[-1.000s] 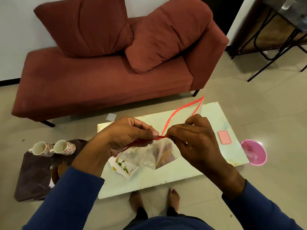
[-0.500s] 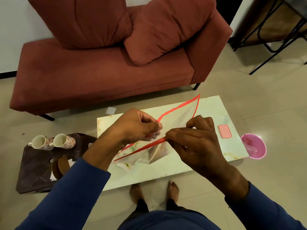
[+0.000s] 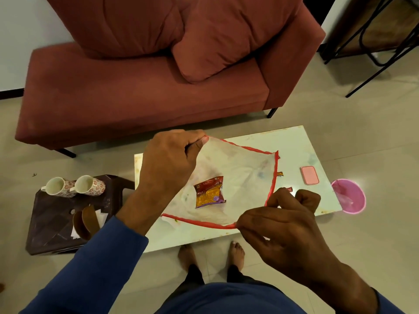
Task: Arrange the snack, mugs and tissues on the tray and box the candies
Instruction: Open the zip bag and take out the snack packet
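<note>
I hold a clear plastic bag with a red zip rim (image 3: pixel 244 175) open above the white table (image 3: pixel 292 141). My left hand (image 3: pixel 169 164) pinches the far rim, and my right hand (image 3: pixel 278 225) pinches the near rim. Inside the bag lies a red and yellow snack packet (image 3: pixel 209 192). Two floral mugs (image 3: pixel 74 186) lie on their sides on the dark stool (image 3: pixel 52 214) at the left, with white tissues (image 3: pixel 99 219) beside a brown holder there. Small candies (image 3: pixel 281 173) lie on the table past the bag.
A pink box (image 3: pixel 310 175) lies on the table's right part. A pink bin (image 3: pixel 349 196) stands on the floor at the right. A red sofa (image 3: pixel 136 91) runs behind the table. My bare feet (image 3: pixel 213 254) stand at the table's near edge.
The bag's mouth was pinched nearly flat between both hands; now my hands have pulled apart, left away and right toward me, spreading the mouth wide so the snack packet shows inside.
</note>
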